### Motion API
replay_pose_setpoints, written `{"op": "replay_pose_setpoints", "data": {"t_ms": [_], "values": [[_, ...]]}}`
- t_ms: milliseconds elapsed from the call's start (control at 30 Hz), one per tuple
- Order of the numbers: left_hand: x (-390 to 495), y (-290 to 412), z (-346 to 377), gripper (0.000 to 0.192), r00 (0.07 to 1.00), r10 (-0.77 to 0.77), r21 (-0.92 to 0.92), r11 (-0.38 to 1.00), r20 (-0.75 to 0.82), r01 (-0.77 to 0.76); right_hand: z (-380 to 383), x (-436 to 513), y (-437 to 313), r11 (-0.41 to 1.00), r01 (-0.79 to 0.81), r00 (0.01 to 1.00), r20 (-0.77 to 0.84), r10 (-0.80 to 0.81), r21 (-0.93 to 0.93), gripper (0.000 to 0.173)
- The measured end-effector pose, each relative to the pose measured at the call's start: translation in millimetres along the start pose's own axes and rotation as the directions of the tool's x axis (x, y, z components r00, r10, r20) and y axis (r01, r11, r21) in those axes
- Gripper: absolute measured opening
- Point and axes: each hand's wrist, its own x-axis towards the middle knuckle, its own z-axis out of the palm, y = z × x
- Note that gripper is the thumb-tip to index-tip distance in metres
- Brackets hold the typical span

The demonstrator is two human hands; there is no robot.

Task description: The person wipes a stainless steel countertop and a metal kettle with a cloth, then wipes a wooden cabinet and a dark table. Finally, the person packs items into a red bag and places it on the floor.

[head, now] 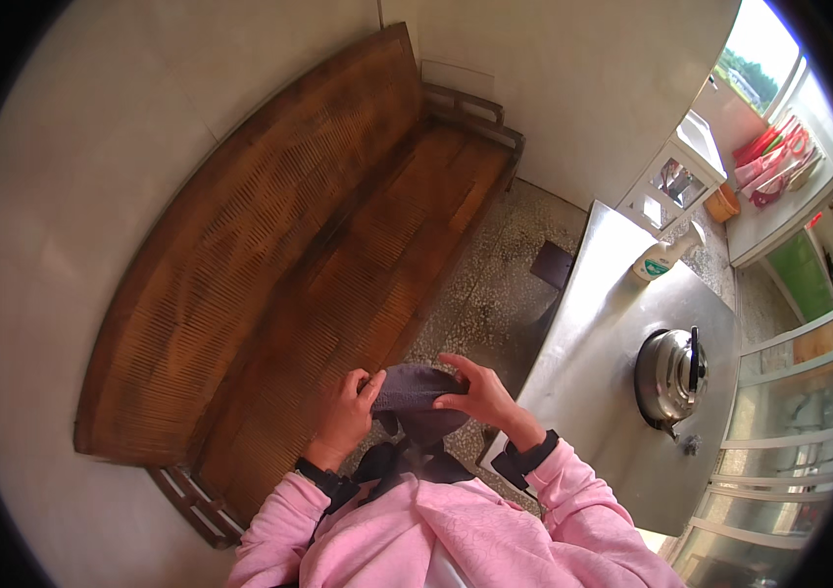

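Note:
A dark purple-grey cloth [410, 389] is stretched between my two hands in front of my body. Its left end is pinched between the thumb and fingers of my left hand [349, 411]. My right hand [484, 397] grips the other end, with the thumb on the near side and the fingers at the far edge. Part of the cloth hangs below the hands, over the speckled floor. Both wrists wear black bands.
To the left, a long wooden slatted bench [343, 316] runs along the wall. On the right, a metal-topped table [607, 382] holds a steel kettle [670, 371] and a white spray bottle [655, 259]. A white cabinet [670, 176] and an orange bucket [722, 203] stand beyond.

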Motion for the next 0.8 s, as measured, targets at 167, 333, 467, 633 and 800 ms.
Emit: {"op": "replay_pose_setpoints", "data": {"t_ms": [167, 333, 467, 633, 800], "values": [[38.6, -20.6, 10.6, 0.050, 0.993, -0.112, -0.293, 0.949, 0.026, 0.115, -4.5, 42.6, 11.4, 0.949, -0.123, 0.911, -0.346, 0.224, 0.290, 0.051], [80.4, -60.7, 16.0, 0.041, 0.900, -0.247, -0.814, 0.390, 0.359, 0.431, 1.9, 88.7, 34.7, 1.000, 0.002, 0.871, -0.491, -0.008, -0.014, 0.037], [126.0, -91.1, 12.1, 0.040, 0.852, -0.351, -0.920, -0.085, 0.388, 0.384, 3.2, 128.9, 42.7, 0.947, -0.287, 0.871, -0.371, 0.322, 0.147, 0.041], [178.1, -96.4, 5.6, 0.043, 0.929, -0.183, -0.939, 0.062, 0.323, 0.339, 17.6, 173.9, 33.5, 0.323, -0.661, 0.708, 0.421, 0.567, 0.677, 0.078], [234.2, -84.6, 10.2, 0.047, 0.918, 0.120, -0.902, 0.272, 0.377, 0.335, 3.5, 232.8, 40.0, 0.125, -0.559, 0.787, 0.477, 0.392, 0.820, 0.072]]}}
